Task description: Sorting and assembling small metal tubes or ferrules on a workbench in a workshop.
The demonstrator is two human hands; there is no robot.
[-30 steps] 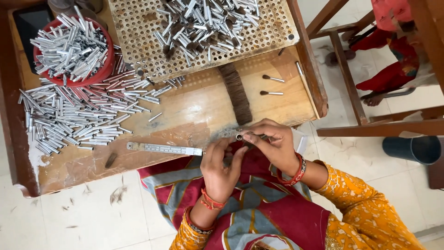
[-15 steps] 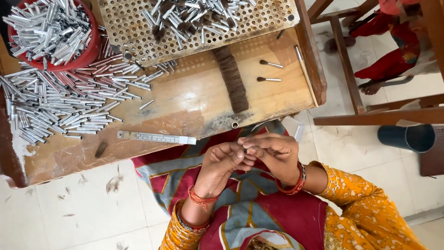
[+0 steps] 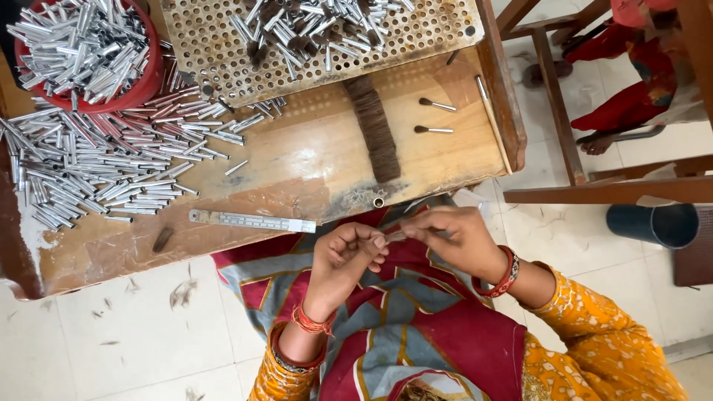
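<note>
my left hand (image 3: pixel 343 260) and right hand (image 3: pixel 454 241) meet over my lap, just off the tabletop (image 3: pixel 312 163). both grips pinch one small metal tube (image 3: pixel 394 235) narrowly between fingertips.

Small thin metal tube with a dark bristle tuft (image 3: pixel 395 235), pinched between fingertips of left hand (image 3: pixel 343 260) and right hand (image 3: pixel 454 239). Lies roughly level, axis 9 to 3 o'clock, held over lap just off the table's 6 o'clock edge. Mostly hidden by fingers.

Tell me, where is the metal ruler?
The metal ruler lies near the wooden table's front edge, below the loose silver tubes, left of both hands.
</note>
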